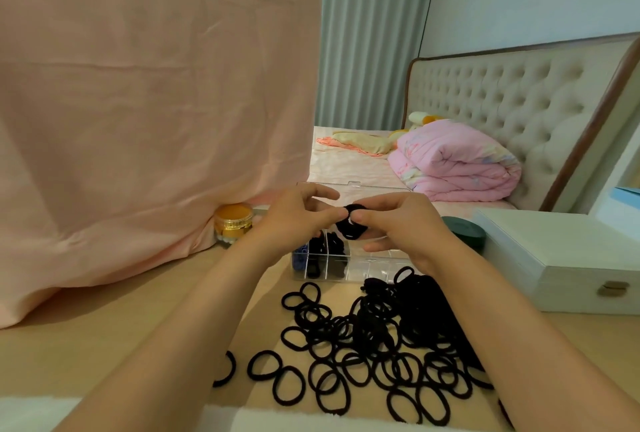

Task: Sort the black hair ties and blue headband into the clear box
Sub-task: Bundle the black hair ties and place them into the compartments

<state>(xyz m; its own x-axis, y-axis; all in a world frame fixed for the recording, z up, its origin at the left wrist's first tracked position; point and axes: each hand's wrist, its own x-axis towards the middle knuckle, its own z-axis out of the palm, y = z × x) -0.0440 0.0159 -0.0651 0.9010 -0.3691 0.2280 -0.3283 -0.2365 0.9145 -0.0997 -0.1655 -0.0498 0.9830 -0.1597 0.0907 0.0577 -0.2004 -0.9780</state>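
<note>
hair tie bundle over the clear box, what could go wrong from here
1. The black bundle is only pinched by the fingers of the left hand and right hand; it may spring open and scatter outside the clear box.
2. The right forearm hangs over the loose ties; lowering it could sweep some off the table.

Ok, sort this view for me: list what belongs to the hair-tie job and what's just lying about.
Job: bunched hair ties pinched by left hand and right hand; loose hair ties on the table; clear box; blue headband in its left end.
Lying about: gold jar; green tin; white case; pink cloth.
</note>
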